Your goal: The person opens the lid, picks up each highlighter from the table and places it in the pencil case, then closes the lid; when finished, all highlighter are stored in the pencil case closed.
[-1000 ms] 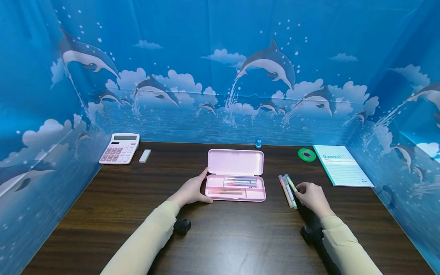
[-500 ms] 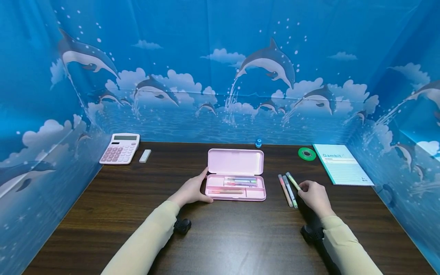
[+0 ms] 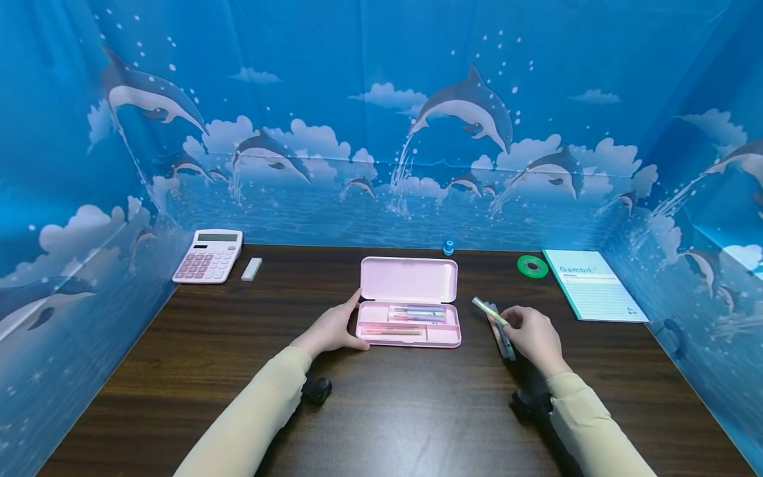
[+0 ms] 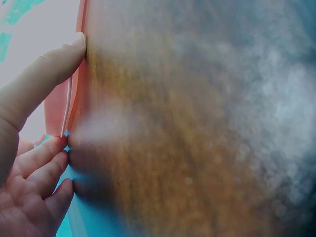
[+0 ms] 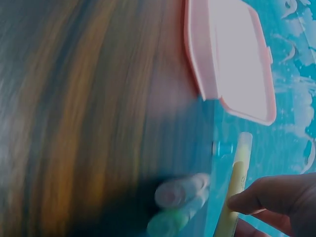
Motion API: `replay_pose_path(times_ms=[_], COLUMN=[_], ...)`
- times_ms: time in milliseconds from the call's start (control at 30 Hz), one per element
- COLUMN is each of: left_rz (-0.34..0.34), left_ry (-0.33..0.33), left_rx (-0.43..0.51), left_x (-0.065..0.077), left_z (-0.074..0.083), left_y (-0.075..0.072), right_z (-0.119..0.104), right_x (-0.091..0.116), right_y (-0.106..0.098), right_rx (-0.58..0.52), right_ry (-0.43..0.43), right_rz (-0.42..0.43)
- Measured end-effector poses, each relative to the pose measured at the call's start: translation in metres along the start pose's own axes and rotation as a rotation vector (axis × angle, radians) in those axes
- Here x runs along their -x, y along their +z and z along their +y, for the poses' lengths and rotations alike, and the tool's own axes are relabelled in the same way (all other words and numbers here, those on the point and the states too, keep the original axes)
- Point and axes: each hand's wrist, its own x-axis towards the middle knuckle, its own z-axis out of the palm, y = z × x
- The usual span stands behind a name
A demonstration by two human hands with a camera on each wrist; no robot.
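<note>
A pink pencil case [image 3: 441, 339] lies with its lid up in the middle of the table; several pens [image 3: 417, 314] are in its compartments. My left hand [image 3: 334, 329] holds the case at its left end. In the left wrist view the thumb [image 4: 59, 61] lies along its front edge, and the other fingertips are at its side. Between thumb and fingers my right hand [image 3: 534, 336] pinches a yellow marker [image 5: 237, 177] with a clear cap, tilted toward the case. Below it, two more markers [image 3: 507, 348] lie side by side on the table, partly hidden by the held one.
At the back left are a pink and white calculator [image 3: 207, 257] and a white eraser [image 3: 252, 269]. A small blue object [image 3: 448, 248] stands at the back edge. A green tape roll [image 3: 532, 267] and a notepad [image 3: 593, 285] lie at the right. Dolphin-print curtain surrounds the table.
The right hand has lifted the yellow marker from beside the other two and swung it left over them. The left hand and the case have stayed put.
</note>
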Motion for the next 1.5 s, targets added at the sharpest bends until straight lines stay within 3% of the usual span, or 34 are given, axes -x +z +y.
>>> replay_pose_path(times_ms=[633,1500], left_rz=[-0.001,-0.004], left_ry=[-0.008,-0.007], left_rx=[0.007,0.017], left_x=[-0.001,0.002], left_z=[0.001,0.001], left_y=[-0.001,-0.001], right_z=[-0.042,-0.121], right_x=[-0.001,-0.003], right_y=[0.026,0.070], right_rx=[0.012,-0.060], right_ry=[-0.153,-0.398], right_rz=[-0.007,-0.144])
